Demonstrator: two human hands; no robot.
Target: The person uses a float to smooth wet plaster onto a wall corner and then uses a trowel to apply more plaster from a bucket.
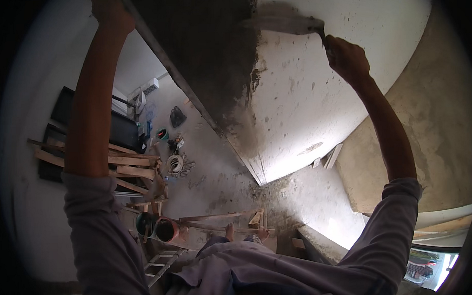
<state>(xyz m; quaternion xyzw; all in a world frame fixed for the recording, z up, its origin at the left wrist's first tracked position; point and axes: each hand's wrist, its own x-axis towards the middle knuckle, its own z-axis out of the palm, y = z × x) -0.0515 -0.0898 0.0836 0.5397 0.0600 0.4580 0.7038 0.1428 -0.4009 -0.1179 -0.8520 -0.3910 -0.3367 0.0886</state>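
Note:
My left hand [112, 12] is raised at the upper left, closed beside a long straight edge strip [171, 77] that borders the overhead surface; I cannot make out exactly what its fingers grip. My right hand [348, 60] grips the handle of a steel trowel [287, 24], whose long blade lies flat against the surface near the border between dark wet plaster [203, 37] and paler, stained white plaster [331, 88]. My bare feet show far below, at bottom centre.
Below are a wooden scaffold [218, 215], two buckets [166, 229], a ladder [161, 264] and stacked planks [131, 170] on dark panels [58, 99]. A coiled hose [175, 165] and a black bag [177, 116] lie on the floor [203, 183]. A plastered wall [418, 133] curves at right.

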